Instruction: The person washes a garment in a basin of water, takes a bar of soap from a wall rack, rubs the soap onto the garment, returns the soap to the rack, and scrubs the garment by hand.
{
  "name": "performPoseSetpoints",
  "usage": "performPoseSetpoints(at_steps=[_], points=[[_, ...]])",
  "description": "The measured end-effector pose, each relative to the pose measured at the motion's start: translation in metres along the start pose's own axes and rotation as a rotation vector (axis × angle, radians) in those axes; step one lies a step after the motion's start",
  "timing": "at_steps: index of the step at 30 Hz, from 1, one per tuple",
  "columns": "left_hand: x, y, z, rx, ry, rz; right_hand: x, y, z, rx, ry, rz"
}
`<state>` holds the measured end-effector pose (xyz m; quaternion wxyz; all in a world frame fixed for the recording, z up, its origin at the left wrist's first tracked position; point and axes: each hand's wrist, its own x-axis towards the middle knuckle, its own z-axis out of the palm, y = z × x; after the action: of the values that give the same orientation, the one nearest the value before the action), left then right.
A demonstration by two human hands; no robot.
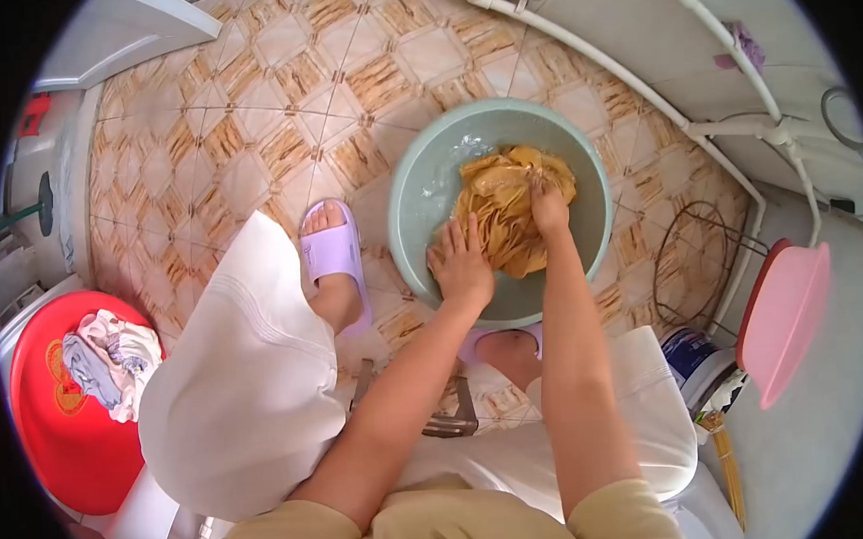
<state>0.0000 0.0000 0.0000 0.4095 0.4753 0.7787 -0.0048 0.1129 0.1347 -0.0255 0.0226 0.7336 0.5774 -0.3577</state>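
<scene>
A wet mustard-yellow cloth garment (508, 218) lies bunched in water inside a green-grey plastic basin (404, 194) on the floor. My left hand (462, 268) rests on the lower left edge of the cloth, its fingers spread and stretched out. On the right side of the basin, my right hand (548, 207) has its fingers closed on the upper right part of the cloth. The fingertips of that hand are partly hidden in the folds. What kind of garment it is, I cannot tell.
At the left, a red basin (43, 421) holds crumpled pale clothes (115, 360). White pipes (615, 54) run along the right wall. A pink basin (790, 321), a wire rack (691, 258) and a bucket (690, 354) stand at the right. My feet wear lilac slippers (333, 253).
</scene>
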Motion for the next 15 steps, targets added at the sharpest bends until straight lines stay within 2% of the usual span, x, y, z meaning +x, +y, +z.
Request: performPoseSetpoints(at_steps=[2, 3, 5, 7, 9, 12, 15], points=[[0.024, -0.013, 0.013, 0.101, 0.021, -0.038, -0.031, -0.006, -0.001, 0.141, 0.121, -0.079], [-0.006, 0.013, 0.024, 0.012, -0.081, -0.026, -0.073, 0.008, -0.036, 0.032, 0.129, -0.013], [0.01, 0.001, 0.023, 0.187, -0.004, 0.024, -0.095, 0.004, -0.012, -0.055, 0.294, -0.279], [0.015, -0.007, 0.013, 0.236, -0.05, 0.056, -0.122, -0.02, 0.013, -0.101, 0.443, -0.415], [0.018, -0.011, 0.006, 0.275, -0.094, 0.097, -0.135, -0.032, 0.044, -0.077, 0.296, -0.305], [0.019, -0.019, -0.004, 0.237, -0.275, 0.043, -0.11, -0.025, 0.059, -0.206, 0.216, -0.21], [0.013, -0.022, -0.002, 0.198, -0.177, 0.048, -0.064, -0.019, 0.06, -0.38, 0.199, -0.26]])
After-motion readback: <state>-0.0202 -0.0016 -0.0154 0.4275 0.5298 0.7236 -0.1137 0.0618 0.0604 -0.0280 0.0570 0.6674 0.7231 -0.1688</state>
